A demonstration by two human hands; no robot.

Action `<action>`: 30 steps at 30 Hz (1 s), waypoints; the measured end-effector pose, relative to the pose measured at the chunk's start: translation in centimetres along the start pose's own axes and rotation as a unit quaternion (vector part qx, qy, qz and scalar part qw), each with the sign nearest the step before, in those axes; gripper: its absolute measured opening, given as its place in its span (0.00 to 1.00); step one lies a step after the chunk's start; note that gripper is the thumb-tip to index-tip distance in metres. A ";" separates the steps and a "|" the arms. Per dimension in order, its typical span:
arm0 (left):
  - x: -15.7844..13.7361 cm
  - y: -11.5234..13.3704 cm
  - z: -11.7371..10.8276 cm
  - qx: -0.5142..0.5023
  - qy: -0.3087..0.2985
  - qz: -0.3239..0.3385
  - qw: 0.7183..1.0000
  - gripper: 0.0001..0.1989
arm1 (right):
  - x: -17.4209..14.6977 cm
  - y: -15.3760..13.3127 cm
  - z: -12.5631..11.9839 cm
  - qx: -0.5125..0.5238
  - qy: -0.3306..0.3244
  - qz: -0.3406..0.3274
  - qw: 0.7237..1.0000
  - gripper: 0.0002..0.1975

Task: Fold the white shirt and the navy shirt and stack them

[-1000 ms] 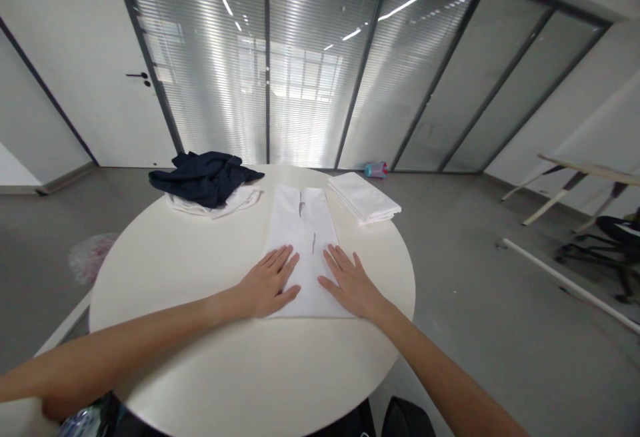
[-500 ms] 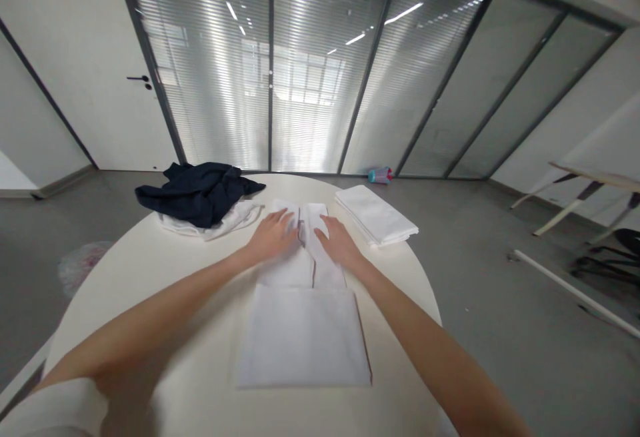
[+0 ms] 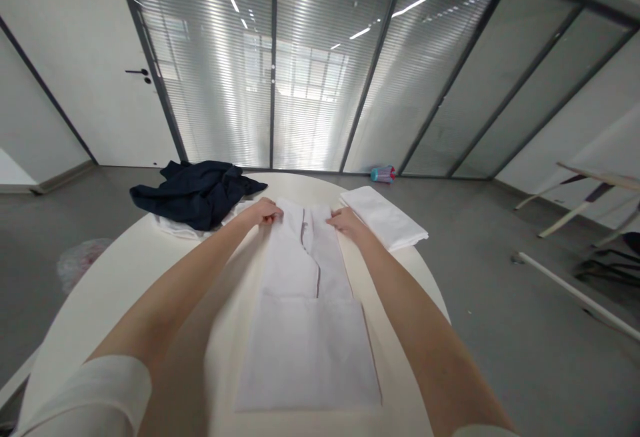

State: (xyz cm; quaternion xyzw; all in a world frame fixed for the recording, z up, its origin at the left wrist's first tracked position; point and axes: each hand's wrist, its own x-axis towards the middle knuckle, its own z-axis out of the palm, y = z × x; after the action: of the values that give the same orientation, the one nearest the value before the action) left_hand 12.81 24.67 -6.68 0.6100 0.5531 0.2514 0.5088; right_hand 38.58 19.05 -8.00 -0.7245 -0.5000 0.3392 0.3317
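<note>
A white garment (image 3: 293,260) lies flat in a long strip on the round table, its near part folded over into a neat rectangle. A wavy edge runs down the middle of its far half. My left hand (image 3: 267,212) is closed at the far left corner, fingers curled on the cloth. Across from it, my right hand (image 3: 345,219) pinches the far right corner. Just beyond my right hand is a folded white stack of cloth (image 3: 385,217). A crumpled dark navy garment (image 3: 197,194) lies past my left hand, on top of a white cloth (image 3: 177,228).
The round white table (image 3: 115,277) carries all the cloth. On the floor stand a clear plastic bag (image 3: 80,260) at left and a blue and pink container (image 3: 383,174) by the glass wall. Another table (image 3: 600,176) is at far right.
Both hands have moved from lying flat on the garment's middle outward to its far corners, and their fingers have closed on the cloth.
</note>
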 end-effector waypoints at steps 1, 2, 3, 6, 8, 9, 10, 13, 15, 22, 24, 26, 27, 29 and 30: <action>-0.3 0.3 0.1 -0.018 -0.007 0.000 1.000 0.07 | -0.3 -0.5 -0.1 0.020 -0.002 0.012 1.000 0.08; -0.8 0.6 0.1 -0.036 -0.012 0.004 0.999 0.09 | -0.8 -1.0 -0.1 0.039 -0.002 0.022 0.999 0.08; -1.4 0.9 0.1 -0.053 -0.017 0.010 0.998 0.11 | -1.4 -1.5 -0.3 0.058 0.000 0.025 0.998 0.09; -4.1 1.3 0.0 -0.111 -0.020 0.060 0.992 0.20 | -4.2 -2.2 -0.9 0.134 -0.005 0.000 0.991 0.11; -6.4 0.8 0.1 -0.159 -0.013 0.126 0.979 0.22 | -6.5 -1.6 -1.4 0.227 -0.031 -0.046 0.972 0.11; -7.7 0.3 0.3 -0.178 -0.009 0.162 0.970 0.21 | -7.7 -1.0 -1.7 0.280 -0.051 -0.068 0.956 0.11; -8.9 -0.4 0.5 -0.192 -0.012 0.193 0.962 0.20 | -8.9 -0.3 -1.9 0.328 -0.073 -0.083 0.938 0.09; -12.4 -2.6 1.3 -0.210 -0.068 0.199 0.955 0.15 | -11.7 2.2 -2.1 0.382 -0.104 -0.058 0.917 0.08; -13.9 -3.9 2.0 -0.215 -0.093 0.143 0.962 0.17 | -12.8 3.5 -2.0 0.351 -0.105 -0.028 0.930 0.16; -14.4 -5.5 2.4 -0.196 0.055 0.040 0.978 0.31 | -14.2 4.2 -1.6 0.207 -0.032 -0.008 0.978 0.23; -14.3 -5.2 1.9 -0.210 -0.016 0.017 0.977 0.36 | -14.4 4.2 -1.8 0.193 -0.053 0.006 0.980 0.26; -14.4 -4.8 1.5 -0.208 -0.072 0.009 0.975 0.42 | -14.6 4.3 -2.0 0.168 -0.083 -0.012 0.982 0.28; -14.4 -4.7 1.4 -0.202 -0.092 0.015 0.975 0.44 | -14.7 4.3 -2.1 0.147 -0.096 -0.034 0.984 0.28; -14.3 -4.8 1.5 -0.180 -0.129 0.047 0.974 0.42 | -14.7 4.4 -2.2 0.084 -0.114 -0.093 0.986 0.25; -14.2 -5.0 1.6 -0.160 -0.138 0.075 0.975 0.39 | -14.6 4.4 -2.2 0.047 -0.120 -0.120 0.984 0.22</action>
State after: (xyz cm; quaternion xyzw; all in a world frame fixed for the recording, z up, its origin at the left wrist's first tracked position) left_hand 8.44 10.27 -8.12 0.5889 0.3830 0.2871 0.6512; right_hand 38.63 3.62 -8.10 -0.5972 -0.6026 0.4047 0.3413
